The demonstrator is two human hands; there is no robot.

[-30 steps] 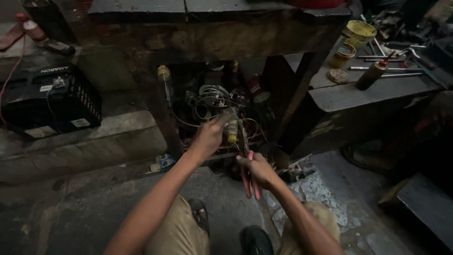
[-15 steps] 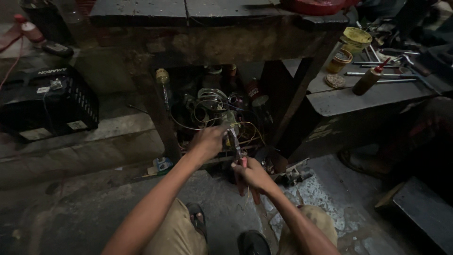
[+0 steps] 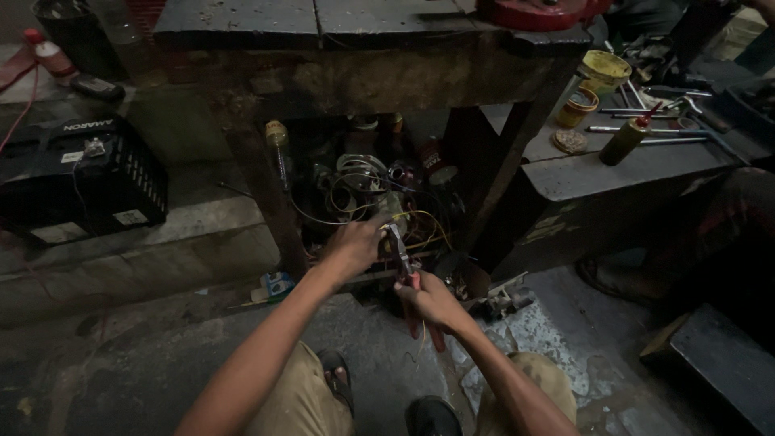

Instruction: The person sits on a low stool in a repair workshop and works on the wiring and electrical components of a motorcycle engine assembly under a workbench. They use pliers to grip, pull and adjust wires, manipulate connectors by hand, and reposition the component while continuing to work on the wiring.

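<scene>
The pliers (image 3: 406, 270) are held under the tabletop (image 3: 323, 20), a little below the middle of the view. Their long axis runs almost up and down: the metal nose points to about 11 o'clock, toward the wires (image 3: 363, 190), and the red handles trail to about 5 o'clock. The handles are gripped in the closed right hand (image 3: 432, 300). The left hand (image 3: 353, 245), at 10 o'clock from the pliers' middle, is curled at the nose; what it pinches there cannot be told. Loops of wire and small dark parts crowd the space behind the nose, and a yellow strand lies at 2 o'clock. A wooden leg (image 3: 262, 194) with a screwdriver (image 3: 278, 145) on it stands at 10 o'clock, and a second leg (image 3: 500, 173) at 2 o'clock hems the space in. A black battery (image 3: 81, 173) sits well apart at 9 o'clock. At 2 o'clock, far off, tins (image 3: 604, 71) and a bottle (image 3: 626, 139) rest on a bench (image 3: 597, 178).
</scene>
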